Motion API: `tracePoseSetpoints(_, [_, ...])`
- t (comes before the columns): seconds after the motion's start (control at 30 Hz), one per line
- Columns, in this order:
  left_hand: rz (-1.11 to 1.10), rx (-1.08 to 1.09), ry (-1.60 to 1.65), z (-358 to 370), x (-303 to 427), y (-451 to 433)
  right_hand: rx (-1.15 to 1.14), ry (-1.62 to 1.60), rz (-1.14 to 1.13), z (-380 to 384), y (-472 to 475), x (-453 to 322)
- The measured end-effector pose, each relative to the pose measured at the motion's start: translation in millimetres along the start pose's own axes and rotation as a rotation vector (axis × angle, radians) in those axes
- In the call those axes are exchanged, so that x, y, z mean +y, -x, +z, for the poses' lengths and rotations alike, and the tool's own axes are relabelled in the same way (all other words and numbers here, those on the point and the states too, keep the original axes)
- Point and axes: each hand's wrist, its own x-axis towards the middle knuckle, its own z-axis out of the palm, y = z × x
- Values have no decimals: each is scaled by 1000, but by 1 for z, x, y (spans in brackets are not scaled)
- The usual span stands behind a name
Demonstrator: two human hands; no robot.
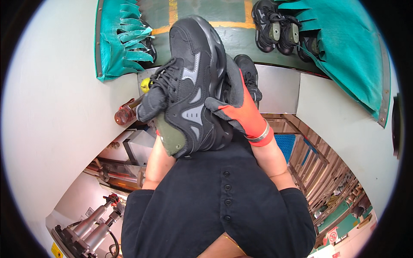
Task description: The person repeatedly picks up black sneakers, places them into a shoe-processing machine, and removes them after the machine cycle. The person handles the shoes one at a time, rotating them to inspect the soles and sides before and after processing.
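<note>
A black sneaker (193, 87) with grey overlays, black laces and an olive-green inner piece at its collar is held up before me, toe pointing away. My right hand (246, 109), in a red knit glove with dark grey coating, grips the sole side. Its thumb rests against the midsole and the other fingers reach behind the shoe. My left forearm leads up to the heel; only a scrap of red, likely the glove of my left hand (157, 132), shows there. The shoe hides its fingers. Just beyond my right hand lies another black sneaker (247, 72).
A green conveyor belt (206, 38) with yellow lines runs ahead, between slit teal curtains (348, 51). Several black sneakers (266, 30) stand on it at right. A reddish bottle (125, 115) is at left. White machine panels (58, 80) flank me; slatted racks (309, 161) stand to the right.
</note>
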Motion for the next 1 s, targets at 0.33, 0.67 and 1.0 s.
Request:
tracePoseSetpoints(0.33, [-51,51,247,8,1,6,-32,124,-147,-1,10,-19])
tracePoseSetpoints(0.67, [-77,62,313,9,8,13,365,222,-125,7,-1,-38])
tracePoseSetpoints(1.0, [-103,71,393,4,11,18,359,86,-124,10,-14,-64])
